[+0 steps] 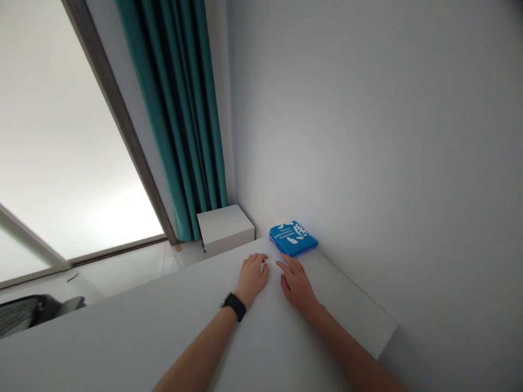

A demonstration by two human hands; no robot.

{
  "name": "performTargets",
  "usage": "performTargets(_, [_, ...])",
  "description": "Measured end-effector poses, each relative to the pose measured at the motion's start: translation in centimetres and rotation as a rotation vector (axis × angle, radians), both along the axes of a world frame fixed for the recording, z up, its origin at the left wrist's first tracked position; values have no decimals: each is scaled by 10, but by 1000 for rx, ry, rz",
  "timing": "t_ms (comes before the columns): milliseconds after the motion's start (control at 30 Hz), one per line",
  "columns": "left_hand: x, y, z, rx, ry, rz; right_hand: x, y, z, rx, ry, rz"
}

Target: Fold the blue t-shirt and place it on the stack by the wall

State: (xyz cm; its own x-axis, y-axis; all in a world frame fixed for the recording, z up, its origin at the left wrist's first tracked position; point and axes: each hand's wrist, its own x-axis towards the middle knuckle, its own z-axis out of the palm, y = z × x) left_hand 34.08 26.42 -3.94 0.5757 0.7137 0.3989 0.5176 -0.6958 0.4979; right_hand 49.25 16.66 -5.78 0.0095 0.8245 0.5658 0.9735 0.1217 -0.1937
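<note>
White walls (368, 136) close in on a far corner of the room, and a teal curtain (183, 120) hangs in long folds beside a bright frosted window (69, 147) with a grey frame. Below the curtain stands a white cabinet (224, 228), just past the end of a white desk (163, 337). Pale floor tiles (131, 267) show beyond the desk's edge, and part of a dark mesh chair (24, 316) sits at the lower left of the view.

Both hands rest on the desktop, palms down and empty, with their fingertips just apart. The left hand (252, 277), with a black wristwatch (235, 306) on its wrist, lies with its fingers slightly curled. The right hand (297, 286) lies flatter, its fingers spread and reaching toward the far corner. Neither grips anything.

A blue square packet (293, 238) sits on the desk in that corner, against the wall. Its white print includes the word "Marathon", and a darker layer shows along its lower edge. It lies near the right hand's fingertips, not touching them, and both hands are 2 open, idle shapes below it.
</note>
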Motion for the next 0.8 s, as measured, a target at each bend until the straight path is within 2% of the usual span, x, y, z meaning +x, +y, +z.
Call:
performTargets(100, [-23, -7, 15, 8, 6, 18, -20, 9, 5, 7, 31, 49])
performTargets(200, [-52, -13, 22, 1, 14, 46, -46, 18, 8, 9, 84, 116])
performTargets(500, [-152, -27, 15, -54, 14, 163, -134, 33, 6, -66, 287, 347])
performTargets(633, [-193, -41, 13, -31, 16, 190, -168, 31, 6, -153, 422, 444])
performTargets(800, [-240, -64, 13, -59, 147, 217, -205, 26, 0, -292, 671, 511])
